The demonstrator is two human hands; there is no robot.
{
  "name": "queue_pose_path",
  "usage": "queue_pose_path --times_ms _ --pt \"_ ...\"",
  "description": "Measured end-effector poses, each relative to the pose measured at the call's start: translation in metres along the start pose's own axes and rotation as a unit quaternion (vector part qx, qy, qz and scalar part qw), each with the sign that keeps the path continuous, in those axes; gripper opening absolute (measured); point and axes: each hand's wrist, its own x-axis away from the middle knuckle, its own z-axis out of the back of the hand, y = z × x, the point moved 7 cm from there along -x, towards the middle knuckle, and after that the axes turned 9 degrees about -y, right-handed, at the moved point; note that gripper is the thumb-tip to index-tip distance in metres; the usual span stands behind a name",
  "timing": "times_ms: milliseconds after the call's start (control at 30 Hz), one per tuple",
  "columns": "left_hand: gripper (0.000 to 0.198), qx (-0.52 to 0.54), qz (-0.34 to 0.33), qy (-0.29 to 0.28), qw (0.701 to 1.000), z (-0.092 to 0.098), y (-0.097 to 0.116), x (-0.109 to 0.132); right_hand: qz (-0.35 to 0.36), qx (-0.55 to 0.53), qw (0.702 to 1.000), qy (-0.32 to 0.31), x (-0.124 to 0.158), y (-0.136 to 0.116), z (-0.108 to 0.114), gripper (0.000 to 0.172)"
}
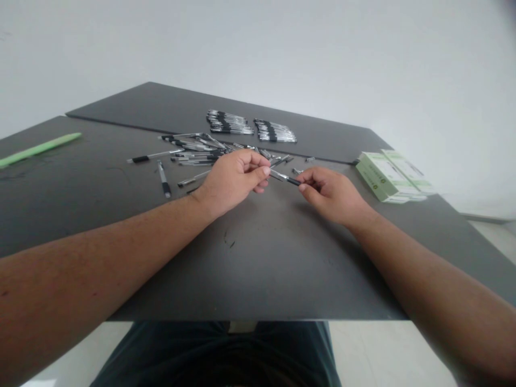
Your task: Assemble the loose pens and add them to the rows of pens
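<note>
pen [292, 181] is the thing in work in the head view, and it is found in the air above the table [258, 279], between the two hands. it looks thin, with a black grip part at the right and a clear, silvery part at the left, and it lies slightly tilted. right hand [330, 194] has its thumb and finger pinched together on the black part. left hand [236, 178] has the thumb and fingers closed at the other end; its very tip is hidden by them.

behind the left hand, a loose heap of pens [193, 145] is spread, similarly clear with black grips, and one single pen [162, 174] lies apart, nearer to the person. farther back are a left row of pens [229, 123] and a right row of pens [275, 130]. at the right, green and white boxes [373, 176] carry printing and a small yellowish mark, but the writing is too small to read.
</note>
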Motion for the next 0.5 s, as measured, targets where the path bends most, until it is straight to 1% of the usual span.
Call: queue_pose_path --times_ms 167,333,500 --pt "0.007 -0.023 0.005 -0.020 1.000 -0.0021 0.0024 0.0004 0.009 -0.002 1.000 -0.005 -0.0001 -0.0011 -0.0009 0.019" --pt "0.012 -0.060 0.010 -0.040 0.997 -0.0049 0.0059 0.0027 0.013 0.003 1.000 -0.015 -0.0012 -0.0007 -0.0023 0.022" --pt "0.013 -0.068 0.003 -0.047 0.997 -0.0046 0.0043 0.0025 0.020 0.010 1.000 -0.018 -0.0019 -0.0007 -0.0019 0.024"
